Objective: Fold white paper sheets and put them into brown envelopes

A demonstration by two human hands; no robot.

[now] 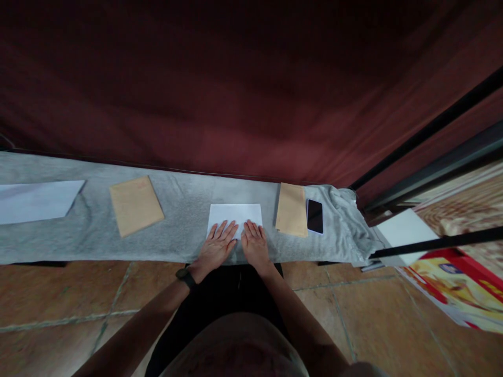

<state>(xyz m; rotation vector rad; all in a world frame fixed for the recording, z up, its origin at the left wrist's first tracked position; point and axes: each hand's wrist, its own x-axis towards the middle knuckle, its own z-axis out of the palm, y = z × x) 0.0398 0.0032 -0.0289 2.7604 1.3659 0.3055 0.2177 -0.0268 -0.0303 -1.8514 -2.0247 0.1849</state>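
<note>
A white sheet of paper lies flat on the grey cloth in front of me; whether it is folded I cannot tell. My left hand rests on its lower left part, palm down with the fingers spread. On the lower right part lies my right hand, also palm down, fingers stretched out. Both hands cover the paper's near edge. Neither one grips anything. To the right are brown envelopes, stacked slightly askew, and to the left is another brown envelope.
The grey cloth covers a long narrow table. White paper lies at its far left. A phone sits beside the right envelopes. Behind hangs a dark red curtain. Black bars and a colourful box stand at the right.
</note>
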